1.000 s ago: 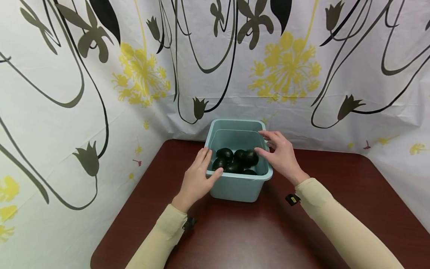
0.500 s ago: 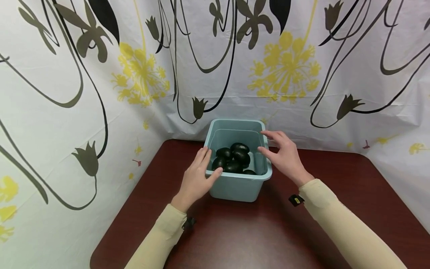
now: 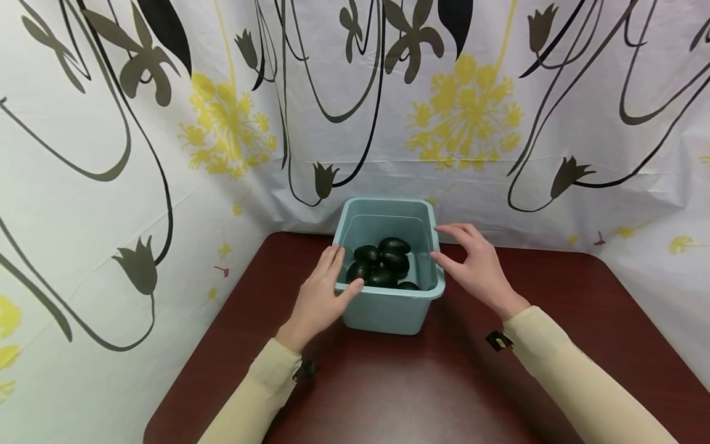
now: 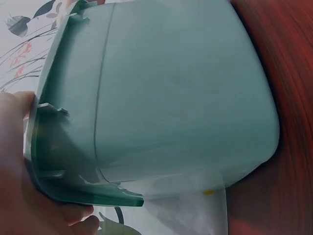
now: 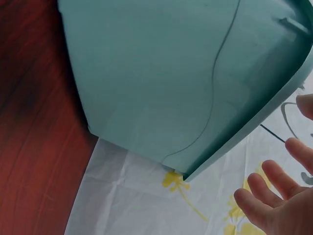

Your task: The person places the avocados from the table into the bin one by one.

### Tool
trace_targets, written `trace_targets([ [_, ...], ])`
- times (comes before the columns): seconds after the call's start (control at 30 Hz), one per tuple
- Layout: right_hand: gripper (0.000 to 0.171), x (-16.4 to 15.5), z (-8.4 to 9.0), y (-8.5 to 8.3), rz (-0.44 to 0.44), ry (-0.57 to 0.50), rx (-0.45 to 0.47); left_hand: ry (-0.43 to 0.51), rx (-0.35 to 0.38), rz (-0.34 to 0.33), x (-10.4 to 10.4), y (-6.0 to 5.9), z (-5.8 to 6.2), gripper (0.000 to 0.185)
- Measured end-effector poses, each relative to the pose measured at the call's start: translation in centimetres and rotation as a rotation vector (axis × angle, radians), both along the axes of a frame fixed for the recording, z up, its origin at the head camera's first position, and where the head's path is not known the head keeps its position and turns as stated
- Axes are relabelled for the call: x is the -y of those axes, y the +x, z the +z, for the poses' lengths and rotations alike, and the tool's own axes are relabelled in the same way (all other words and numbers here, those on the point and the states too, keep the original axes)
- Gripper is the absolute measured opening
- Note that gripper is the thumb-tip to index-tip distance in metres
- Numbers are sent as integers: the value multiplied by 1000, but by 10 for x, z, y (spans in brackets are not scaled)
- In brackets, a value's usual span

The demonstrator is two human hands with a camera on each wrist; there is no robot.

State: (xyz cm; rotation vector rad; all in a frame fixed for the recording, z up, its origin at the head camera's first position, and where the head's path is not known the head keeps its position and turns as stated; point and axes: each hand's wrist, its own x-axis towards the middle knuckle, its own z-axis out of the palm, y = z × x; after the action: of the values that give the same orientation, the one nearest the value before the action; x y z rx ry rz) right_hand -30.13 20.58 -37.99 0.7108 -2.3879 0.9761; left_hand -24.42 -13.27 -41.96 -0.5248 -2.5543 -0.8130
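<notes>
Several dark avocados (image 3: 383, 278) lie heaped in the near left part of a pale blue plastic bin (image 3: 388, 311). My left hand (image 3: 318, 296) rests on the bin's front left corner, fingers along the left rim and thumb over the front rim. In the left wrist view the left hand (image 4: 14, 161) touches the rim beside the bin's outer wall (image 4: 186, 93). Just over the right rim hovers my right hand (image 3: 477, 265), its fingers spread and holding nothing. The right wrist view shows the right hand (image 5: 286, 196) with loosely bent fingers, apart from the bin wall (image 5: 142, 73).
The bin stands near the back of a dark red-brown table (image 3: 399, 388). A white curtain (image 3: 371, 135) with printed flowers hangs right behind the table and along its left side. Wrist cameras are strapped at both sleeves.
An avocado by the right hand has come free and settled farther left in the pile. My right hand has drawn away to the right, while the left stays on the rim.
</notes>
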Motion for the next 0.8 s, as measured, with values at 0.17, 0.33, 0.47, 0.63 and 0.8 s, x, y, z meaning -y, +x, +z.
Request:
trace_targets([
  [0.17, 56, -3, -3, 9, 1, 42, -16, 7, 20, -6, 3, 2, 2, 86],
  [0.33, 59, -9, -4, 18, -11, 77, -25, 26, 33, -18, 3, 3, 3, 86],
  [0.47, 60, -14, -7, 24, -12, 103, -23, 73, 50, -41, 2, 4, 3, 81],
  [0.63, 58, -19, -11, 30, -22, 129, -28, 116, 61, -75, 5, 3, 5, 77],
  [0.8, 59, -25, -15, 34, -31, 165, -25, 158, 48, -88, 15, 3, 3, 74],
])
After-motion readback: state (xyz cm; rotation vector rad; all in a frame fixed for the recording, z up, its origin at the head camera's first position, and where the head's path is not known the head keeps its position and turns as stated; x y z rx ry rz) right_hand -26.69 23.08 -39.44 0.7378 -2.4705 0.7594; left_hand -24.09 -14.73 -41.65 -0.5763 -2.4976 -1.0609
